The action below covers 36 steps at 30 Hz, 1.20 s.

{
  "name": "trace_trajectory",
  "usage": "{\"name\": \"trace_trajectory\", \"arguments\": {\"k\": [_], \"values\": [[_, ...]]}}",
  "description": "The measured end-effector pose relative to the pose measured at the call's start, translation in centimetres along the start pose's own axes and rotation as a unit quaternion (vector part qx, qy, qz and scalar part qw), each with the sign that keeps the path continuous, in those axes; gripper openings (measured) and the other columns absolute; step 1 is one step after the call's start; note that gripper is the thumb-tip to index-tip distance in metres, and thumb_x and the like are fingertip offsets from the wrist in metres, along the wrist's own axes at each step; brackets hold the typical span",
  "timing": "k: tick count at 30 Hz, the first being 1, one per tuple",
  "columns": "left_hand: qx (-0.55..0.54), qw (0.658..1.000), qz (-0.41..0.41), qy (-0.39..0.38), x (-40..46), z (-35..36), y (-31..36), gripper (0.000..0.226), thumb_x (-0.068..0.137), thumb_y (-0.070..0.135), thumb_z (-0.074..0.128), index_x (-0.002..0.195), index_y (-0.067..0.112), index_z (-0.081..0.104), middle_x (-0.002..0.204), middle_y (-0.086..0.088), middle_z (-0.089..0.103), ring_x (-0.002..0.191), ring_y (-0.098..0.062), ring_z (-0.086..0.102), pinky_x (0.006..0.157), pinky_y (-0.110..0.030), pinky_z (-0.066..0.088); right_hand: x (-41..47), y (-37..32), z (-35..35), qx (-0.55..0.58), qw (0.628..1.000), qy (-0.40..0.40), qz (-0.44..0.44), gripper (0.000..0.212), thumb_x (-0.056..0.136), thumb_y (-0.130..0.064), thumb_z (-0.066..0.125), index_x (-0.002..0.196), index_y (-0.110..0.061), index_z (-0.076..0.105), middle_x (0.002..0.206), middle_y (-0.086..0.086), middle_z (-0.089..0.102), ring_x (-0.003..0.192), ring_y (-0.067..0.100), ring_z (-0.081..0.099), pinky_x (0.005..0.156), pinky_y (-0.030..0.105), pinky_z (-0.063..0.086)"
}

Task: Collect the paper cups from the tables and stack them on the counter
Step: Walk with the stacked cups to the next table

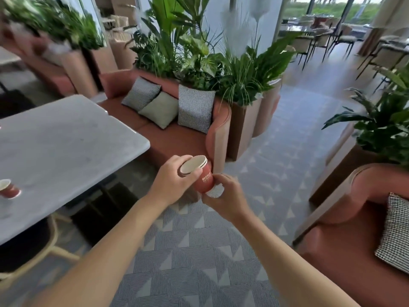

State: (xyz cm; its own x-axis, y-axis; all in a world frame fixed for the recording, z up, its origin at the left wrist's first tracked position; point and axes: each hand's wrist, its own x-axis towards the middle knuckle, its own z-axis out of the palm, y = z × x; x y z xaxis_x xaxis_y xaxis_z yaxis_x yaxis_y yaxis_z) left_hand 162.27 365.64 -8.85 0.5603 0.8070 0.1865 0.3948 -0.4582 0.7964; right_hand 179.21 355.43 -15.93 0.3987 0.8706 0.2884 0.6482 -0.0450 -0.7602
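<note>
Presently held: red cups [202, 177], nested, two rims showing, tilted, in mid-air over the patterned floor [188, 251], beside the tabletop [66, 140]. Left hand [174, 180] curled round the rim end; right hand [223, 196] curled under the base. One more cup [8, 188] stood on the tabletop at the left edge of view. No counter was recognisable. Risks, as judged: thin paper walls could buckle under a tight squeeze; the tilt could spill dregs; the remaining cup could be overlooked.
</note>
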Motion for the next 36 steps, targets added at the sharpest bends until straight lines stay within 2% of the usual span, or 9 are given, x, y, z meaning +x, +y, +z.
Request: {"name": "trace_trajectory", "arguments": {"k": [3,8,12,15,19,24,28,32,36], "values": [[0.001,0.999,-0.020,0.026,-0.1,0.6,0.2,0.063,0.088,0.059,0.068,0.139,0.021,0.065,0.117,0.009,0.063,0.111,-0.008,0.064,0.091,-0.026,0.054,1.2,0.5,-0.4,0.006,0.999,-0.033,-0.022,0.049,0.072,-0.039,0.089,0.113,-0.020,0.074,0.101,-0.012,0.068,0.093,0.008,0.057,0.084,0.030,0.053],[0.013,0.994,-0.070,0.083,-2.0,-0.5,-0.9,0.066,0.084,0.064,0.066,0.137,0.024,0.067,0.119,0.010,0.063,0.111,-0.004,0.063,0.093,-0.025,0.054,2.0,0.1,1.7,0.026,0.994,-0.086,-0.058,0.050,0.069,-0.047,0.087,0.112,-0.027,0.071,0.096,-0.026,0.060,0.093,-0.002,0.057,0.076,0.018,0.046],[0.016,0.986,-0.105,0.126,-4.5,-2.7,-2.5,0.066,0.080,0.070,0.062,0.132,0.030,0.069,0.118,0.014,0.063,0.110,0.004,0.061,0.093,-0.024,0.050,1.8,-1.6,4.8,0.066,0.986,-0.130,-0.079,0.049,0.068,-0.047,0.087,0.110,-0.026,0.073,0.096,-0.021,0.065,0.093,0.003,0.060,0.080,0.024,0.051],[0.026,0.980,-0.123,0.155,-6.2,-4.7,-4.0,0.063,0.081,0.070,0.063,0.131,0.031,0.069,0.116,0.016,0.063,0.109,0.007,0.060,0.090,-0.022,0.048,1.6,-3.5,7.1,0.076,0.980,-0.158,-0.092,0.049,0.068,-0.050,0.086,0.110,-0.027,0.073,0.097,-0.023,0.064,0.093,0.002,0.060,0.080,0.023,0.050],[0.031,0.973,-0.133,0.188,-8.3,-7.8,-5.9,0.064,0.082,0.069,0.065,0.133,0.031,0.068,0.119,0.018,0.063,0.112,0.009,0.058,0.091,-0.020,0.048,1.6,-6.5,10.1,0.086,0.972,-0.188,-0.109,0.047,0.070,-0.046,0.088,0.110,-0.026,0.074,0.101,-0.020,0.067,0.098,0.005,0.061,0.088,0.032,0.054],[0.018,0.969,-0.124,0.212,-10.1,-12.2,-8.4,0.064,0.082,0.067,0.065,0.134,0.029,0.068,0.123,0.016,0.062,0.115,0.009,0.058,0.097,-0.023,0.048,1.3,-10.4,14.0,0.087,0.971,-0.185,-0.120,0.045,0.068,-0.051,0.085,0.107,-0.032,0.073,0.098,-0.024,0.066,0.098,0.002,0.063,0.086,0.031,0.055],[0.007,0.969,-0.116,0.216,-11.2,-16.6,-10.8,0.063,0.081,0.068,0.063,0.131,0.031,0.069,0.121,0.015,0.062,0.113,0.012,0.056,0.093,-0.018,0.046,1.0,-13.7,17.9,0.076,0.975,-0.172,-0.120,0.046,0.065,-0.054,0.085,0.105,-0.036,0.071,0.110,-0.031,0.060,0.097,0.001,0.063,0.083,0.028,0.056],[-0.003,0.972,-0.104,0.211,-12.6,-21.5,-13.9,0.046,0.087,0.063,0.065,0.127,0.040,0.064,0.119,0.011,0.061,0.111,0.007,0.058,0.090,-0.019,0.048,0.9,-17.8,22.0,0.058,0.978,-0.161,-0.120,0.047,0.063,-0.055,0.085,0.104,-0.038,0.070,0.111,-0.032,0.058,0.094,0.000,0.062,0.080,0.025,0.055],[-0.018,0.973,-0.092,0.212,-14.0,-25.3,-16.5,0.063,0.086,0.064,0.065,0.138,0.029,0.064,0.124,0.008,0.062,0.117,-0.004,0.060,0.094,-0.021,0.051,0.5,-20.9,25.7,0.040,0.979,-0.155,-0.126,0.050,0.062,-0.057,0.085,0.105,-0.039,0.067,0.111,-0.032,0.057,0.096,-0.002,0.060,0.078,0.022,0.053]]}}
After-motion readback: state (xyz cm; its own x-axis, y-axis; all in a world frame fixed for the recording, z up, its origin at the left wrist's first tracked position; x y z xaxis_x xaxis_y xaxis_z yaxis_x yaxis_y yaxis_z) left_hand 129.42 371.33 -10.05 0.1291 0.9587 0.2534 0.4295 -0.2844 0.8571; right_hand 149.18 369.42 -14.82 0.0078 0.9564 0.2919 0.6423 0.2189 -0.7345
